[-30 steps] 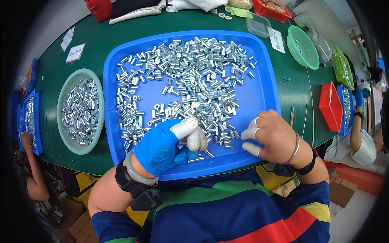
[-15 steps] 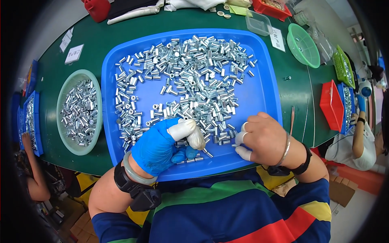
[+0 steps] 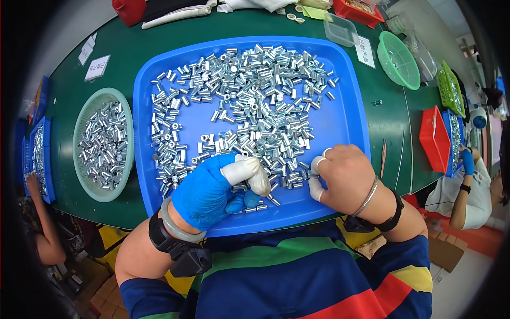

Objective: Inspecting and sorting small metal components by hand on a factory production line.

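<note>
A big blue tray [image 3: 340, 125] holds many small shiny metal sleeves [image 3: 255, 106], heaped thickest toward its far side and middle. Over the near edge, my left hand [image 3: 210, 189] wears a blue glove with white finger cots, its fingers curled closed; what they hold is hidden. A few sleeves [image 3: 256, 209] show just below those fingertips. To the right, my right hand [image 3: 345, 175] is bare apart from white finger cots on some fingertips. Its thumb and fingers are bent together beside the sleeves at the heap's near right; anything between them is hidden.
Left of the tray stands a pale green basket [image 3: 79, 154] of sleeves. At right are a green basket [image 3: 398, 61], a red bin [image 3: 434, 139], tweezers [image 3: 383, 157] and one loose sleeve [image 3: 377, 102]. A clear lid [image 3: 341, 30] touches the tray's far corner. Other people work at both sides.
My right hand has shifted slightly, its fingertips drawing closer together and farther up the tray. My left hand stays nearly still. At far right, a co-worker's blue-gloved hand has moved nearer.
</note>
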A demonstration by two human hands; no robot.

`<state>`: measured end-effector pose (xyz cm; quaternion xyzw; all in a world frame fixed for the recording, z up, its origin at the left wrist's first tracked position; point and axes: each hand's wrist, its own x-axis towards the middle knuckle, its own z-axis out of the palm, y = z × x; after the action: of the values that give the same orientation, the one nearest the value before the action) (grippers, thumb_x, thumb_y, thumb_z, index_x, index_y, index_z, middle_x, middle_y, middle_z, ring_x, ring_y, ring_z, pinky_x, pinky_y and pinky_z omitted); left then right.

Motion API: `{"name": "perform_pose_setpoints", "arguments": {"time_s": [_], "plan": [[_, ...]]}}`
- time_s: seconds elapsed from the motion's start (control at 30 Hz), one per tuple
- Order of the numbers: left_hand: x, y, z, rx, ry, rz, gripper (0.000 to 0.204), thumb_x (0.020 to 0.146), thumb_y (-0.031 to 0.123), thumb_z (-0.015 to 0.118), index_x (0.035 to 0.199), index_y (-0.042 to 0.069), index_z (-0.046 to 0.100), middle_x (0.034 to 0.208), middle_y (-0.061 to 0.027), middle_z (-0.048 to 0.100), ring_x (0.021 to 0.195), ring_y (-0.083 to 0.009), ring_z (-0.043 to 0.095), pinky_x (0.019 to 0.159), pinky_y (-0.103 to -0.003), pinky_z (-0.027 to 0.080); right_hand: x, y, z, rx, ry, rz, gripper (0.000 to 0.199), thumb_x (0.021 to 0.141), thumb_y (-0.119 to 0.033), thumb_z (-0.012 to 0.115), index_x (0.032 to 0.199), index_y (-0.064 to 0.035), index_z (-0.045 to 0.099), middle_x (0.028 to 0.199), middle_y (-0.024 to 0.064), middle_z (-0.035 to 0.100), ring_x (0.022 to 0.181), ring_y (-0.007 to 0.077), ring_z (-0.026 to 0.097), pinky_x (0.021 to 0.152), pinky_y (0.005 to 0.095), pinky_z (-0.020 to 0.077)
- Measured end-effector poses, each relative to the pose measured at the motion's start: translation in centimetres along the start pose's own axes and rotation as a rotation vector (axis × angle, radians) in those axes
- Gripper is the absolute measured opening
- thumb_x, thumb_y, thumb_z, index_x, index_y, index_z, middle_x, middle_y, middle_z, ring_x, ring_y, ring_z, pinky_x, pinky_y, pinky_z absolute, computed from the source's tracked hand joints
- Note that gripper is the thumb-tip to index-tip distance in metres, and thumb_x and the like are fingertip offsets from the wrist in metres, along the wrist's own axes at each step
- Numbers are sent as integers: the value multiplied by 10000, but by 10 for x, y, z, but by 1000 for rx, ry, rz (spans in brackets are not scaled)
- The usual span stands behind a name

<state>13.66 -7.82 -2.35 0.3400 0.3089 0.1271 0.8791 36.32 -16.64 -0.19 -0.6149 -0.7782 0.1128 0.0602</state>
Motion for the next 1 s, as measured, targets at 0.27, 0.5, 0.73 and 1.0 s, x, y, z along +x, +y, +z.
{"name": "perform_pose_setpoints", "arguments": {"time_s": [0.27,0.5,0.73,1.0], "plan": [[-3,10,6,13,18,-82,314,907,284,479,797,30,628,770,-93,604,624,-141,510,519,-228,377,-8,16,-4,541,-54,-55,132,639,-46,700,746,-82,633,712,63,604,682,230,586,618,318,444],[-3,13,7,6,-24,-192,312,903,298,479,949,21,615,835,-85,625,663,-124,546,523,-209,395,-4,12,-1,761,89,-235,158,678,-56,708,821,-92,650,814,37,627,767,195,617,665,302,468],[-6,12,13,0,-45,-236,364,912,331,457,1034,19,600,844,-61,628,671,-117,555,511,-196,384,5,7,-2,749,113,-324,205,680,-62,722,872,-97,658,864,43,624,753,190,609,657,280,467],[-6,5,12,-104,-64,-246,414,925,379,413,971,19,611,850,-94,622,647,-127,539,511,-206,383,27,-12,-27,751,90,-160,220,678,-98,761,873,-86,662,776,41,614,697,201,594,605,295,456]]}}
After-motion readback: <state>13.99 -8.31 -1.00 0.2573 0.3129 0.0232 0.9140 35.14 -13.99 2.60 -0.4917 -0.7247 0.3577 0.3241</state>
